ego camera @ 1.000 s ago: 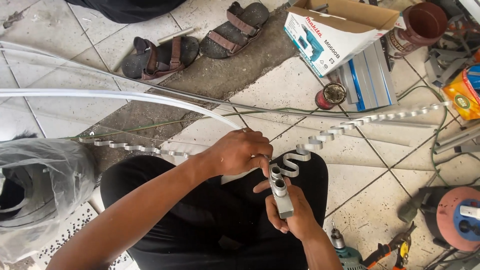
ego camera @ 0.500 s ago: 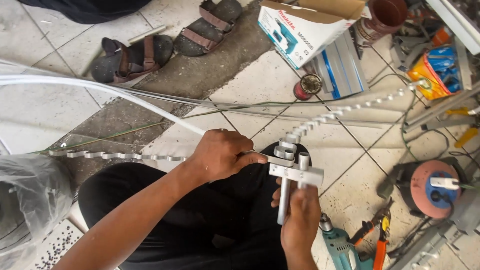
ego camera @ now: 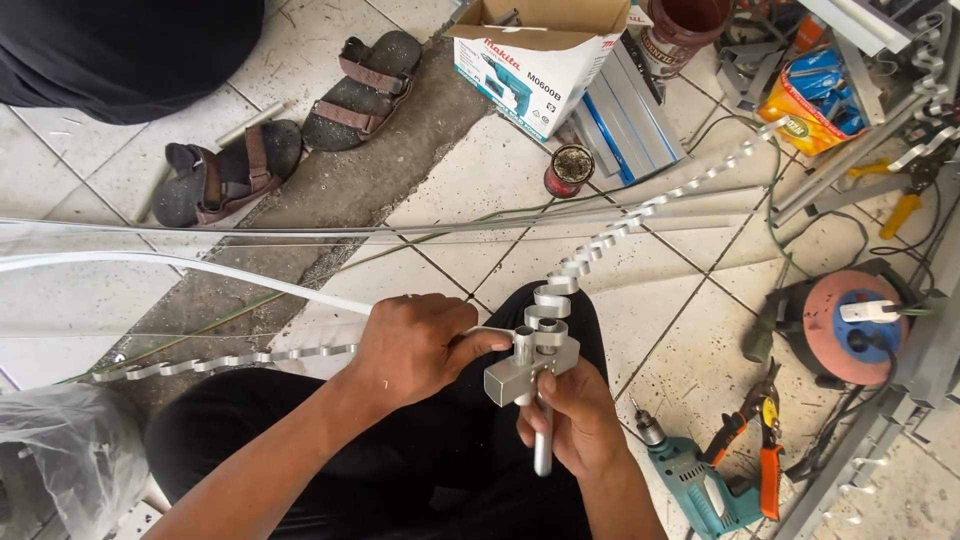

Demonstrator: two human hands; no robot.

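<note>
My right hand (ego camera: pixel 575 415) grips the handle of a grey metal bending tool (ego camera: pixel 528 368) held upright over my lap. Around the tool's pegs winds a thin white metal strip (ego camera: pixel 215 272), and my left hand (ego camera: pixel 415 345) holds that strip just left of the tool. Past the tool the strip continues as a wavy, zigzag length (ego camera: pixel 640 215) running up to the right across the tiles. Another wavy piece (ego camera: pixel 235 358) lies on the floor by my left forearm.
A teal power drill (ego camera: pixel 695 480) and orange-handled snips (ego camera: pixel 765 450) lie at my right knee. A cable reel (ego camera: pixel 850 325) stands right. A cardboard tool box (ego camera: pixel 540 50), a small can (ego camera: pixel 570 170), sandals (ego camera: pixel 285 140) and long metal rods (ego camera: pixel 400 230) lie ahead.
The view has shifted and the tool has turned in my right hand, its handle now pointing down. My left hand still holds the strip at the tool.
</note>
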